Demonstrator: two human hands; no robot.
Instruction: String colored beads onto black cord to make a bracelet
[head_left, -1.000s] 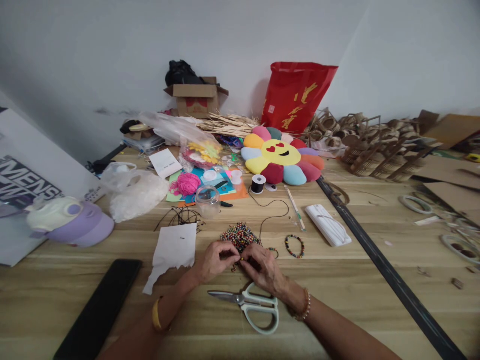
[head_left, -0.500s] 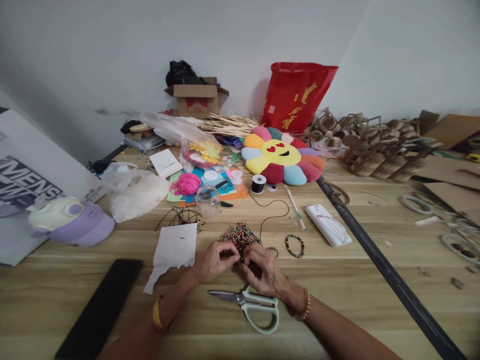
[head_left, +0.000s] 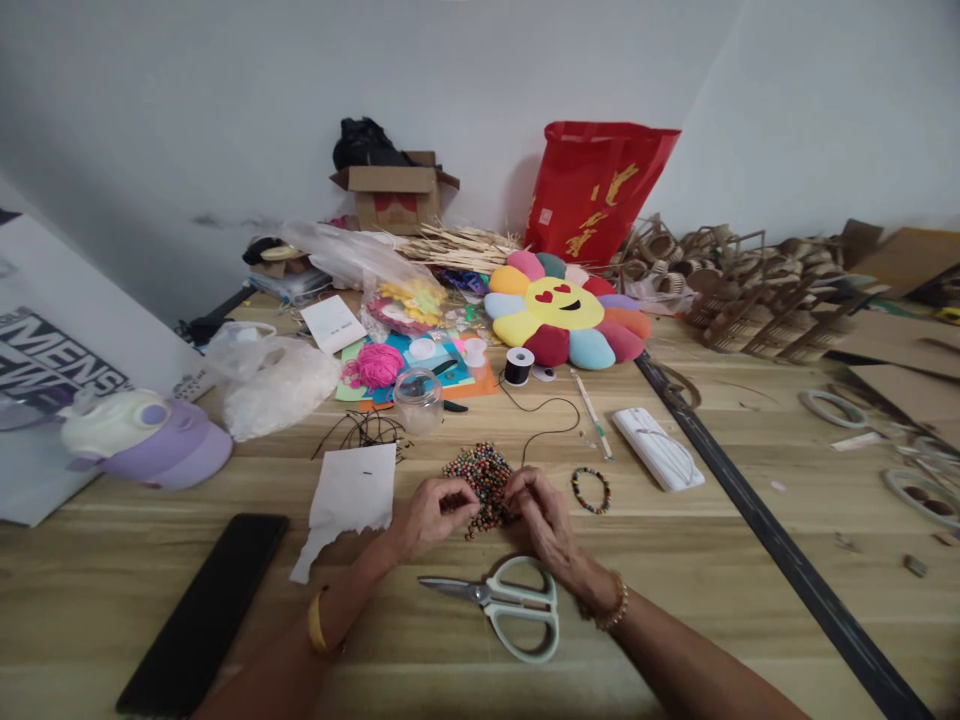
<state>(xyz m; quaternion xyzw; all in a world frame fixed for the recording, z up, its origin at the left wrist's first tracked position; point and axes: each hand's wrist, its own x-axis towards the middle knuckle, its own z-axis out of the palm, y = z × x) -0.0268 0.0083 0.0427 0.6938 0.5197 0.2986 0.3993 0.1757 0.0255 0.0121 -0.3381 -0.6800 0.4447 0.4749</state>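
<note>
A pile of small multicoloured beads (head_left: pixel 480 475) lies on the wooden table between my hands. My left hand (head_left: pixel 435 518) is at the pile's left edge, thumb and forefinger pinched together; what is between the tips is too small to make out. On the right edge of the pile, my right hand (head_left: pixel 546 522) has its fingers closed on a thin black cord (head_left: pixel 551 404), which curves down from a black spool (head_left: pixel 518 368). My fingers hide the cord's end. A finished-looking bead bracelet (head_left: pixel 591 491) rests right of that hand. Pale-handled scissors (head_left: pixel 517 606) lie just below it.
Left of my hands are torn white paper (head_left: pixel 351 500) and a black phone-like slab (head_left: pixel 206 610). A clear jar (head_left: pixel 418 402), pink yarn (head_left: pixel 375 366) and a flower cushion (head_left: pixel 566 308) stand beyond the beads. A white power bank-like block (head_left: pixel 658 450) and a dark strip (head_left: pixel 780 540) are rightward.
My right hand has shifted up and right, away from my left hand, uncovering the scissors' upper handle. The short beaded length beside it is now hidden. My left hand stays almost in place.
</note>
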